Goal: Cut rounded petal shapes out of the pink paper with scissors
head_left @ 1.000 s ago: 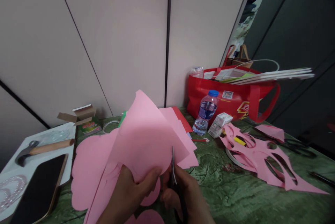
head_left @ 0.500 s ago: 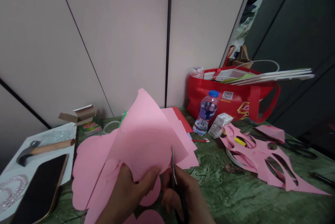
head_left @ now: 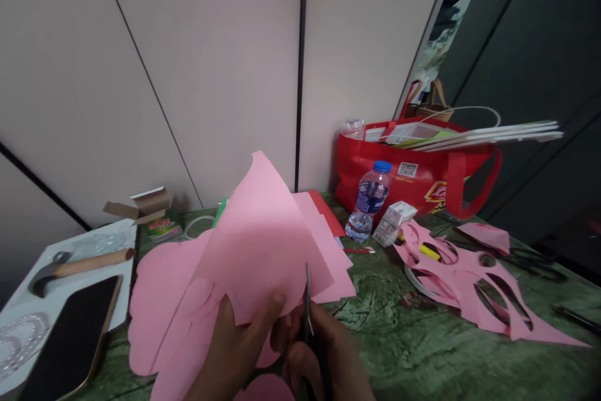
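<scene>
While the curved pink paper sheet (head_left: 263, 241), pinched in the left hand's (head_left: 237, 345) grip, meets black-handled metal scissors (head_left: 308, 310) clasped by the right hand (head_left: 335, 348), left of the clear blue-capped plastic bottle (head_left: 370, 199), turning paper rather than blades should smooth the cut.

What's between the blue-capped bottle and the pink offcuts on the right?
Head view: a small, mostly white carton sits between the bottle and the offcuts.
</scene>
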A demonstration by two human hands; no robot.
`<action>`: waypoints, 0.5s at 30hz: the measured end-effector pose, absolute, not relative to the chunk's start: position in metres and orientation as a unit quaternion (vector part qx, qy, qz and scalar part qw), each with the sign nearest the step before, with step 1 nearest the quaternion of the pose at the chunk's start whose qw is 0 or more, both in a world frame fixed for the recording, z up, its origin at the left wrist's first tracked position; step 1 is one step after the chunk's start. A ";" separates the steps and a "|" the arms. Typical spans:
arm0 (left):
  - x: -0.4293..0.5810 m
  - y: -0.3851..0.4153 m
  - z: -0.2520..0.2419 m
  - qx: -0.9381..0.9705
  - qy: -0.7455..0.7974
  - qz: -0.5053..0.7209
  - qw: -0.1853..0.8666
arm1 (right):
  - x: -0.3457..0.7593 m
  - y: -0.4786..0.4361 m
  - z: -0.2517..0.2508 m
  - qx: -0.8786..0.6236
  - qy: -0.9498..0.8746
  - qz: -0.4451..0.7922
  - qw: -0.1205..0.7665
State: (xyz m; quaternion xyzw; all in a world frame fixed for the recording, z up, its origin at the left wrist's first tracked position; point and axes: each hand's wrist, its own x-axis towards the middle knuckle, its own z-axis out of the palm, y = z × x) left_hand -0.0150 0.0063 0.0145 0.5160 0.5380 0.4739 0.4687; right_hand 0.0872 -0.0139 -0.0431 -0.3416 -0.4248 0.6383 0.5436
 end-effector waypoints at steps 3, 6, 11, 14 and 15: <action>-0.012 0.003 0.016 0.465 0.595 0.472 0.454 | 0.084 -0.013 -0.048 -0.337 -0.420 0.629 0.561; -0.012 0.001 0.017 0.466 0.631 0.449 0.427 | 0.084 -0.011 -0.051 -0.341 -0.416 0.612 0.580; -0.016 0.001 0.016 0.460 0.670 0.445 0.377 | 0.092 -0.010 -0.045 -0.349 -0.461 0.592 0.561; -0.018 0.002 0.013 0.481 0.656 0.445 0.375 | 0.094 -0.011 -0.043 -0.360 -0.466 0.594 0.548; -0.019 0.003 0.012 0.487 0.653 0.443 0.375 | 0.095 -0.011 -0.044 -0.363 -0.465 0.596 0.545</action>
